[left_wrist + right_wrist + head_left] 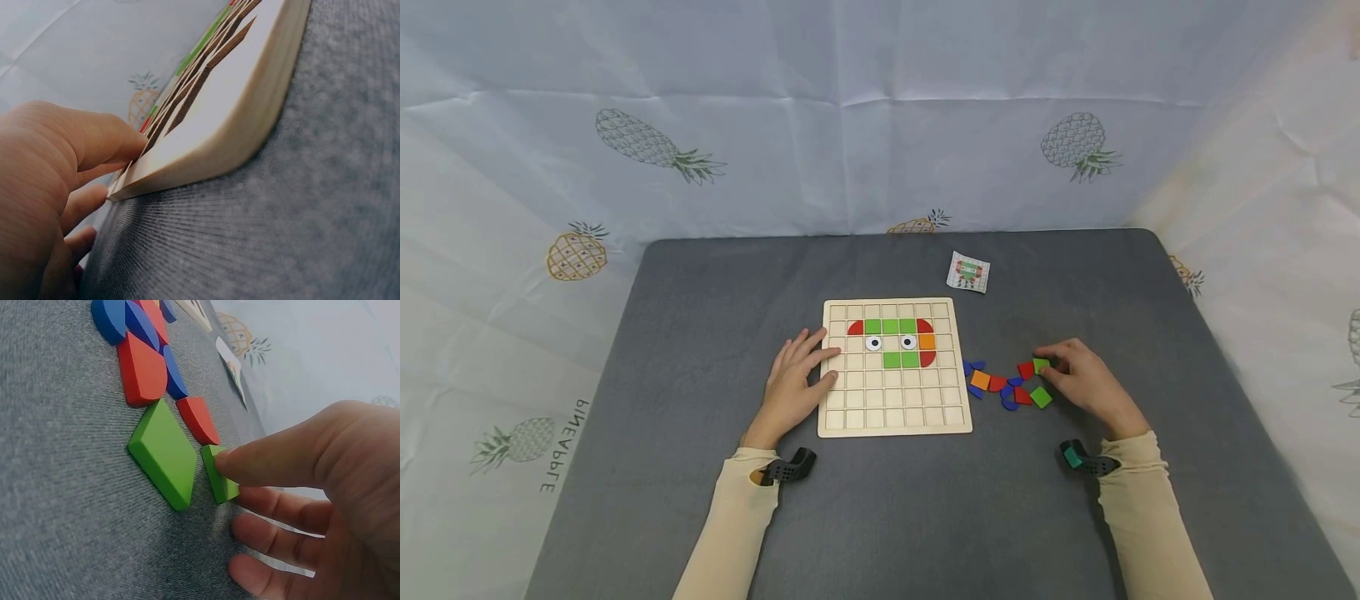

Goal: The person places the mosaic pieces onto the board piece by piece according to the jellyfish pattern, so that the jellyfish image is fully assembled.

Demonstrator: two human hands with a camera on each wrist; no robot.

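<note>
A pale wooden grid board point(895, 412) lies flat, bearing green, red and orange tiles and two eye tiles. My left hand point(793, 385) rests at its left edge, fingers spread and the thumb on top; in the left wrist view, fingertips point(94, 199) stand by the board's side. To the right, my right hand point(1088, 382) pinches a green square tile point(215, 478) between thumb and index finger, close to the table. Another green square point(164, 456) lies beside it, touching a red rounded tile point(142, 369). A second red tile point(199, 419) is close to the pinched one.
Loose blue pieces point(1010, 405), red pieces and an orange square point(980, 380) form a loose cluster right of the board. A small printed pattern card point(968, 272) lies behind them on the dark grey table point(895, 517). A pineapple-print cloth point(880, 158) hangs behind.
</note>
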